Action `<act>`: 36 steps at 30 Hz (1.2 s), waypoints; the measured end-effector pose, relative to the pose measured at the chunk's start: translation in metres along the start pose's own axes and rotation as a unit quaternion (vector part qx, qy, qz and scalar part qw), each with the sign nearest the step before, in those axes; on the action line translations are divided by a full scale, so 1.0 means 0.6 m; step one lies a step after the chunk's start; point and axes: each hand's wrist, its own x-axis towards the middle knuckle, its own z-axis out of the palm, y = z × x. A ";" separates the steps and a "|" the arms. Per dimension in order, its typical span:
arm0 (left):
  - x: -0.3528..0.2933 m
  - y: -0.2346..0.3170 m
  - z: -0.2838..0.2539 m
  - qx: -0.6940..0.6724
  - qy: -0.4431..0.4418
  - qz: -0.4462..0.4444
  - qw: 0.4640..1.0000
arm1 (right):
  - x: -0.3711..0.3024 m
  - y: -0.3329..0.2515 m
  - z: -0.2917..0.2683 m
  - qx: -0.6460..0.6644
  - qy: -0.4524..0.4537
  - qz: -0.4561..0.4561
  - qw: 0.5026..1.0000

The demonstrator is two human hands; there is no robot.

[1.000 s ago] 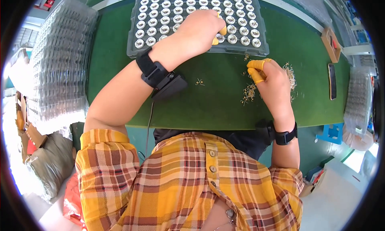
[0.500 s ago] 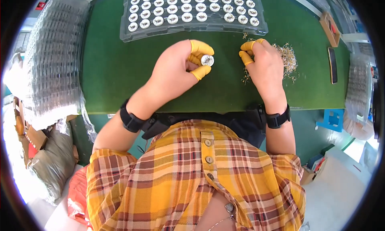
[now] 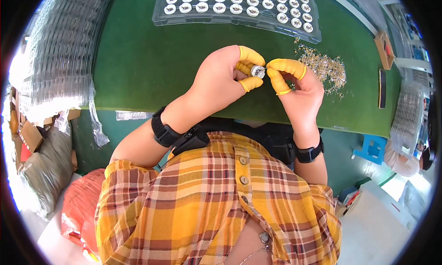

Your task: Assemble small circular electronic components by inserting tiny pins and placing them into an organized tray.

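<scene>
In front of me my left hand [image 3: 218, 78], with yellow finger cots on its fingers, grips a small round white part [image 3: 258, 72] between thumb and fingers. The part has a silvery centre and faces to the right. My right hand [image 3: 301, 85], also in yellow finger cots, is pinched close beside it. A tiny thin wire piece shows at its fingertips, touching or nearly touching the round part; its exact shape is too small to make out. Beyond my right hand lies a loose pile of tiny wire-leaded parts [image 3: 329, 69].
A clear plastic tray [image 3: 202, 20] with rows of similar round white parts stands at the far side of the green table [image 3: 138, 58]. Tall stacked clear trays [image 3: 64, 53] rise at the left. A phone-like dark slab [image 3: 382, 89] and a small wooden box [image 3: 383, 48] lie at the right.
My right hand has left the pile and come to the round part. My left hand has moved a little right with that part. The whole view has shifted and turned slightly.
</scene>
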 end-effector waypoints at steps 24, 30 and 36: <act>-0.003 0.019 0.012 0.197 0.000 0.104 0.975 | -0.002 -0.013 -0.013 -0.113 -0.057 -0.035 0.991; -0.013 0.017 -0.011 0.194 -0.053 0.079 0.976 | 0.022 -0.009 -0.049 -0.053 -0.151 0.071 0.985; -0.011 0.012 -0.018 -0.059 -0.035 -0.058 0.996 | 0.088 0.049 -0.083 -0.407 -0.038 -0.118 0.905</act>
